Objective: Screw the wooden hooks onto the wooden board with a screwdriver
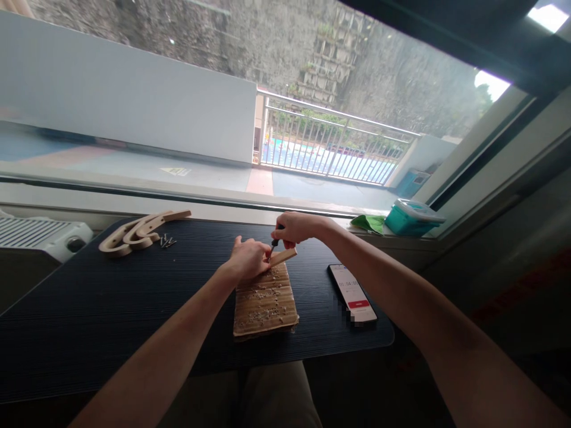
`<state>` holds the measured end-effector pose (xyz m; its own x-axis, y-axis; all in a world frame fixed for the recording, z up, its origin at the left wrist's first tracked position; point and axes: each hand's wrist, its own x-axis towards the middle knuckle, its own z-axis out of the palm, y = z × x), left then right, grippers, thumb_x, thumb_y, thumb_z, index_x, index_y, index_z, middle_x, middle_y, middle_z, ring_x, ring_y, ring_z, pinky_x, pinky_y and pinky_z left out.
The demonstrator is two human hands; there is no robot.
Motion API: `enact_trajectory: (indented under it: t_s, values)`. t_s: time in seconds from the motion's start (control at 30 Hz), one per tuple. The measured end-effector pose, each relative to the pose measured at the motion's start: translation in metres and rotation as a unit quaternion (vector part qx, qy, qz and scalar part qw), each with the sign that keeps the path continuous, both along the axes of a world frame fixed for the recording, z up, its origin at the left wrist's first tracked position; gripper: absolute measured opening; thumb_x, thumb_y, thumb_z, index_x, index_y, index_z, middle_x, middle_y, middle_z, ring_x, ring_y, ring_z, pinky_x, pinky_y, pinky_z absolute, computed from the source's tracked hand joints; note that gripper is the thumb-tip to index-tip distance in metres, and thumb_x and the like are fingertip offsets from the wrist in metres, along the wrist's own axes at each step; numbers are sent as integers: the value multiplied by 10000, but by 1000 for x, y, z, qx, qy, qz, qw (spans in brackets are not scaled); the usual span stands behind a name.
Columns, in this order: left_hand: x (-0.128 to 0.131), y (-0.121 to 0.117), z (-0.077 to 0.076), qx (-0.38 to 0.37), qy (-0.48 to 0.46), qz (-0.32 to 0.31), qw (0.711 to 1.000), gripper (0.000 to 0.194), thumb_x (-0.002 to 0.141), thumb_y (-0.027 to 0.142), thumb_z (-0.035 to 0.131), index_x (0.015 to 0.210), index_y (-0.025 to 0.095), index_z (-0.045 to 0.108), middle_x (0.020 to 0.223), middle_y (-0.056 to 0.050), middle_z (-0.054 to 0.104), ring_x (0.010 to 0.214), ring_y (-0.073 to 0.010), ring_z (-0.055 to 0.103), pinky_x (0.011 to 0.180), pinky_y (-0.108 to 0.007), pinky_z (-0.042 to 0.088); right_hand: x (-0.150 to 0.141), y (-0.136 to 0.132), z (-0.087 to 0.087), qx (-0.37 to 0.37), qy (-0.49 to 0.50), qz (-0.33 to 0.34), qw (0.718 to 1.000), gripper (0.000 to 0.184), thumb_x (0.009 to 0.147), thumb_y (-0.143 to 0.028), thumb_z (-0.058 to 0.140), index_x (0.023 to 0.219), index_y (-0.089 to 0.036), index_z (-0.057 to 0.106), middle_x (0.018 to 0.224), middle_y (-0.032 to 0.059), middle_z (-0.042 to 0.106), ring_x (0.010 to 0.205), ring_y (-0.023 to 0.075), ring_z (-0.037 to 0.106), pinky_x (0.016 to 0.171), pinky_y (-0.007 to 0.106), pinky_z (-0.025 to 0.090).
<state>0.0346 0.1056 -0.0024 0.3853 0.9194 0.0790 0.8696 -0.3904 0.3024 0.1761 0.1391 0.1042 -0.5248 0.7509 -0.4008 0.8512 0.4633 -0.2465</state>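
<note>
My right hand (292, 229) is closed round the dark handle of a screwdriver (275, 242), whose shaft slants down to the left. Its tip meets a pale wooden piece (284, 257) close to my left fingertips. My left hand (250, 258) is closed on that wooden piece, pressing it against the far end of a corrugated cardboard pad (263, 297). Whether a screw sits under the tip is hidden by the fingers. Small holes and torn bits mark the pad's surface.
Curved wooden pieces (138, 233) lie at the table's back left, with several screws (167, 241) beside them. A phone showing a timer (354, 294) rests on the black table (178, 297) at right. On the windowsill are a teal box (410, 219) and a green cloth-like item (368, 223).
</note>
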Motion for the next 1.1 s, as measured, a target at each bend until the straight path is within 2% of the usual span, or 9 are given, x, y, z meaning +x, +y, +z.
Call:
enact_trajectory:
  t_s: [0.2,0.3,0.43,0.5,0.6,0.7,0.8,0.9,1.1]
  values:
    - [-2,-1,7,-6,9,-14,1000,184,727,387,574,779,259,696,841,-44,702,932,-278,609,952,-576,307,-13,-14,25,83,-56,78,992,325,720,-171,604,1036,-143,674,900,59,692,645,105,537,545,230,365]
    - [-11,1,11,-3,-6,-16,1000,327,701,413,608,980,264,690,1036,-78,681,1023,-297,586,932,-489,374,-13,-15,24,89,-56,88,991,282,726,-157,573,979,-150,697,879,46,686,661,105,526,556,231,359]
    - [-29,0,8,3,-113,22,993,421,746,403,572,1119,219,636,1172,-84,648,1137,-273,550,972,-405,394,-5,-10,15,105,-25,95,990,271,731,-174,556,961,-166,700,877,38,680,695,112,528,579,234,366]
    - [-36,-5,-3,14,-179,63,982,463,749,400,574,1159,188,607,1190,-100,636,1122,-270,566,956,-403,422,-1,-9,12,110,-13,92,990,274,738,-186,552,970,-171,696,892,40,677,706,115,531,589,234,367]
    - [-39,-17,-30,28,-277,123,952,719,679,466,659,1304,162,473,1185,-128,624,1104,-271,583,945,-405,451,1,-11,10,119,-9,86,989,263,752,-209,558,975,-170,692,905,51,672,724,124,533,596,237,360]
    - [-36,-26,-63,21,-360,127,924,787,648,428,706,1343,216,405,1220,-104,604,1090,-248,598,958,-395,459,0,-14,9,126,-11,83,988,228,777,-228,555,949,-162,690,895,61,668,725,128,525,591,240,344]
    - [-33,-31,-84,26,-437,137,889,784,671,384,699,1359,244,350,1310,-105,539,1137,-232,574,1005,-400,433,-3,-16,8,140,-10,83,987,225,811,-255,527,934,-145,680,880,75,664,707,130,510,583,247,329]
    - [-32,-32,-91,13,-479,161,863,768,673,399,692,1337,205,360,1297,-121,542,1143,-236,567,1028,-409,414,-4,-14,8,140,-13,83,987,250,814,-277,522,958,-133,666,880,85,657,690,128,500,574,250,325]
    - [-37,-33,-88,25,-438,141,888,556,732,419,631,1223,215,470,1238,-81,579,1154,-241,553,1046,-414,393,-9,-7,11,113,3,98,989,262,781,-234,527,995,-161,660,886,64,654,695,120,503,595,238,345]
